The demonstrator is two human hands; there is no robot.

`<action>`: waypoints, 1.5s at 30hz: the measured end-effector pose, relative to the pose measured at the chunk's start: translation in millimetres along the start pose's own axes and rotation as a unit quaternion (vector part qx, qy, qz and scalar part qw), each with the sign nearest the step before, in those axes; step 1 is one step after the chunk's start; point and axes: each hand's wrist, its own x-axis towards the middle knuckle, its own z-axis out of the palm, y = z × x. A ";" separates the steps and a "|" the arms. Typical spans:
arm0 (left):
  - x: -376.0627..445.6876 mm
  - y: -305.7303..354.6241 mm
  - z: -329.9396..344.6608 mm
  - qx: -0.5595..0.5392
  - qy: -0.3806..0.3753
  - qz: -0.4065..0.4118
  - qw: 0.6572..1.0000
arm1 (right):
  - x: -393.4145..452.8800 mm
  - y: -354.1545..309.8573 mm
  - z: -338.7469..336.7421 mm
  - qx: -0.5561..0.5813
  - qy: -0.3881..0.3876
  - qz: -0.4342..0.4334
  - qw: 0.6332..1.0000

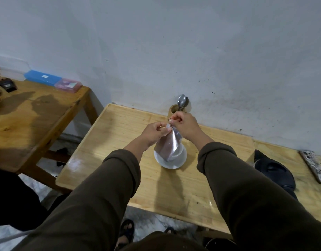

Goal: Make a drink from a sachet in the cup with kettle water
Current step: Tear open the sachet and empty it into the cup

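A silvery sachet (167, 144) hangs upright over the white cup (177, 151), which stands on a white saucer (171, 164) on the light wooden table (130, 138). My left hand (156, 133) pinches the sachet's top left corner. My right hand (185, 126) pinches the top right corner, a little higher and farther back. The sachet hides most of the cup. A dark kettle (275, 173) sits at the right, partly behind my right sleeve.
A wooden holder (174, 110) with spoons (181, 102) stands against the wall behind my hands. A phone (316, 166) lies at the far right. A second table (29, 113) at left bears a blue box (42, 77), a pink box (68, 85) and a dark device (7, 85).
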 end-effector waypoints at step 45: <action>29.0 -8.0 20.2 0.152 -0.020 -0.246 0.957 | -37.8 59.0 15.8 -0.141 -0.149 -0.023 0.978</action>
